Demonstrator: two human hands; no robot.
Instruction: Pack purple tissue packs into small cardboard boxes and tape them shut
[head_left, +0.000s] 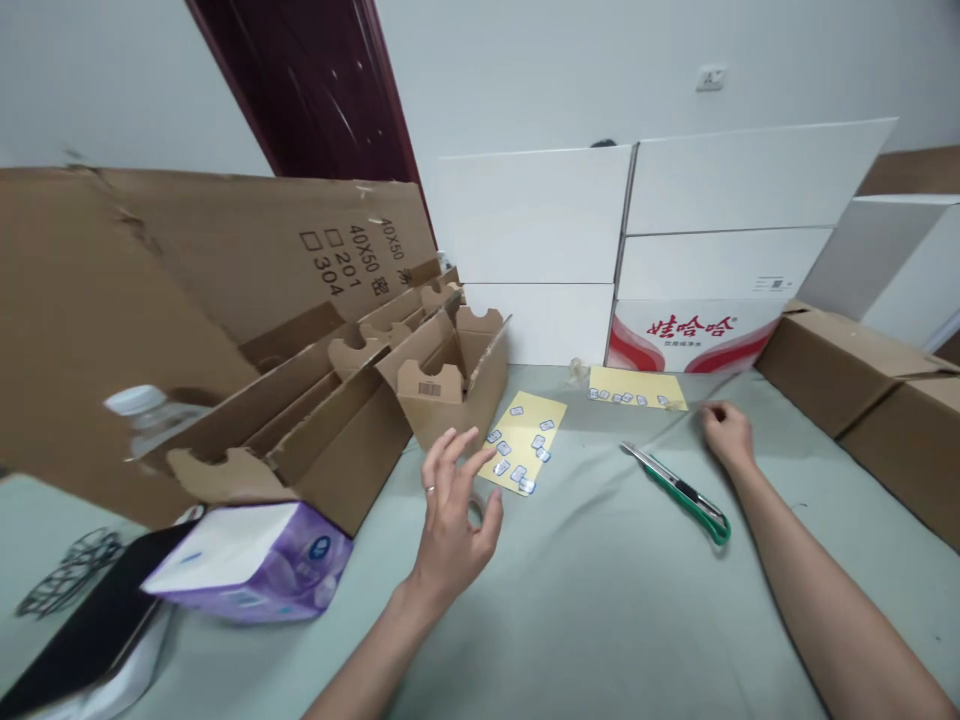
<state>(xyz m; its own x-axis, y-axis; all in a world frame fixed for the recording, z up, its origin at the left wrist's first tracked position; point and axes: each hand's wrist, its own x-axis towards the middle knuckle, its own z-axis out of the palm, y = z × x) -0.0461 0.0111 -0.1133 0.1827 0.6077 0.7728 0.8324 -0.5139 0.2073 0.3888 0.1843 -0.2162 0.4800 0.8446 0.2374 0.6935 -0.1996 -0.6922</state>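
My left hand [456, 505] is raised over the table with its fingers curved round what looks like a small roll of clear tape [475, 510], mostly hidden by the hand. A yellow card [530, 425] dotted with small blue-edged stickers lies just beyond those fingertips. Farther right, my right hand [727, 435] is closed in a pinch near the table, at the end of a faint see-through strip of tape [671, 428]. Between the hands rests a green utility knife [679, 492], its blade end pointing away to the left. Another yellow card [636, 386] with stickers lies behind it.
Open cardboard boxes [457, 385] line the left side, with a purple tissue pack [255, 560] and a clear bottle [154, 415] beside them. White panels and a red-printed box [694, 335] stand at the back. A brown carton [862, 375] borders the right.
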